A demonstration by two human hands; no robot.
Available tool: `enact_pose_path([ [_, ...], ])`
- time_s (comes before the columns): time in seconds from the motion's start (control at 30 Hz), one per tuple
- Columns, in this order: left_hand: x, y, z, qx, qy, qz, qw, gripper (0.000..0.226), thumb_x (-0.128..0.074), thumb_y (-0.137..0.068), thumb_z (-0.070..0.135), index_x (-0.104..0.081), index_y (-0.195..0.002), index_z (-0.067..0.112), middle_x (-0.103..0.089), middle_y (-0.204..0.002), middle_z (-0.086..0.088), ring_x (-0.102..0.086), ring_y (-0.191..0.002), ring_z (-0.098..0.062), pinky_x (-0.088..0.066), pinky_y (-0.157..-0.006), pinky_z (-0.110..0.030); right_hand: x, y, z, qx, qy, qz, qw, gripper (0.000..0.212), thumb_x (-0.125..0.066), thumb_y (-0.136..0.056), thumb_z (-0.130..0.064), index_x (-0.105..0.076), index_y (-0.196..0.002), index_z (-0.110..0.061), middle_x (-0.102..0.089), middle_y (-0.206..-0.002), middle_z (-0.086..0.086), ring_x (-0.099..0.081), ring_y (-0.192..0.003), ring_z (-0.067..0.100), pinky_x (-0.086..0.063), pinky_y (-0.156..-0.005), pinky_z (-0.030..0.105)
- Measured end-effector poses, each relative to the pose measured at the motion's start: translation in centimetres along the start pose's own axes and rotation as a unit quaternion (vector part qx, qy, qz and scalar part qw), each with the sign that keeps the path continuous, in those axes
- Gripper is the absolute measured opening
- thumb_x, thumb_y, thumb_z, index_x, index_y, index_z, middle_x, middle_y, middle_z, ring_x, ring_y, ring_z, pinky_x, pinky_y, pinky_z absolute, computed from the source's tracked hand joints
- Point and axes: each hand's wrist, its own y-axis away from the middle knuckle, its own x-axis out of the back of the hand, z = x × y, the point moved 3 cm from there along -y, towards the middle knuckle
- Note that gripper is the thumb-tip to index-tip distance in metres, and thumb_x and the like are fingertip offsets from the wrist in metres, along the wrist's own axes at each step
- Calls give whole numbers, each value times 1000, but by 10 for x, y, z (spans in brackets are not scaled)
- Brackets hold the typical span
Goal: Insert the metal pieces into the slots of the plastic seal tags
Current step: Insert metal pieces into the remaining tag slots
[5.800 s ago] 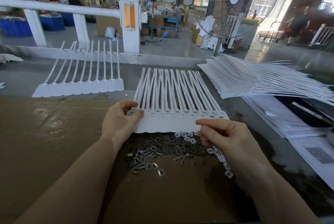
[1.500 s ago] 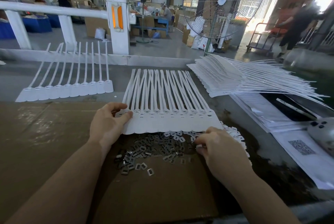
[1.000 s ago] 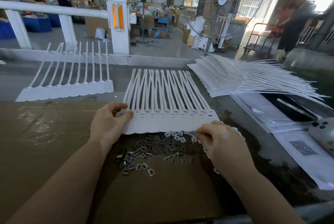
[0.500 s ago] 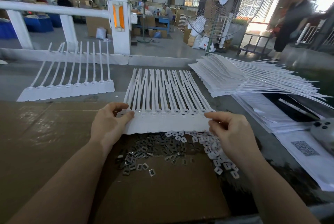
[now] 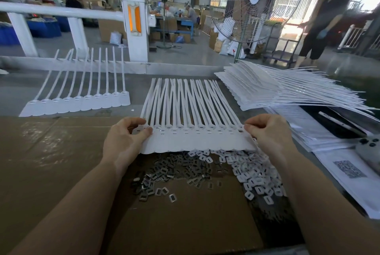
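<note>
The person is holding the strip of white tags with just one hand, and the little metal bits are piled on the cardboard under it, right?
Not quite. The head view shows both hands holding it: the left hand and the right hand each pinch an end of the strip of white seal tags. The metal pieces are piled on the cardboard.

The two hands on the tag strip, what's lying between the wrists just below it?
In the head view, loose metal pieces and white plastic clips lie on the cardboard between the left hand and right hand.
</note>
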Motion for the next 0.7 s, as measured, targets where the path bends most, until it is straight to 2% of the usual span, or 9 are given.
enact_pose_path([
  [0.1,0,0,0,1,5,-3,1000,22,-72,-81,26,-65,-103,24,-61,-102,6,-53,-104,-13,-40,-88,-30,-2,-6,2,-2,9,-13,1000,14,-67,-82,-7,-67,-73,-18,-64,-74,-1,-59,-69,8,-47,-71,27],
  [0.27,-1,-1,0,1,7,-1,1000,21,-72,-81,25,-65,-101,24,-62,-102,5,-54,-104,-14,-42,-90,-32,-7,-12,5,-7,36,-34,999,8,-64,-84,-6,-71,-86,-10,-67,-81,3,-60,-76,13,-44,-72,25],
  [0.47,-2,-1,-1,-3,10,1,1000,21,-73,-80,24,-65,-99,25,-63,-99,5,-54,-102,-14,-40,-86,-29,-10,-15,6,-23,55,-55,997,11,-62,-86,-8,-73,-87,-10,-62,-78,-3,-54,-73,7,-45,-75,28],
  [0.6,-2,-2,-1,1,8,4,1000,20,-73,-80,25,-65,-99,25,-62,-99,6,-54,-101,-13,-40,-87,-29,-11,-16,6,-20,74,-60,995,11,-62,-87,-10,-73,-87,-10,-62,-77,-4,-53,-70,5,-42,-69,25],
  [0.7,-1,-1,-1,1,3,4,1000,22,-72,-81,27,-66,-101,25,-62,-99,7,-54,-101,-12,-40,-87,-30,-10,-15,5,-19,82,-63,994,10,-62,-86,-9,-72,-85,-11,-66,-83,1,-58,-77,12,-47,-74,29],
])
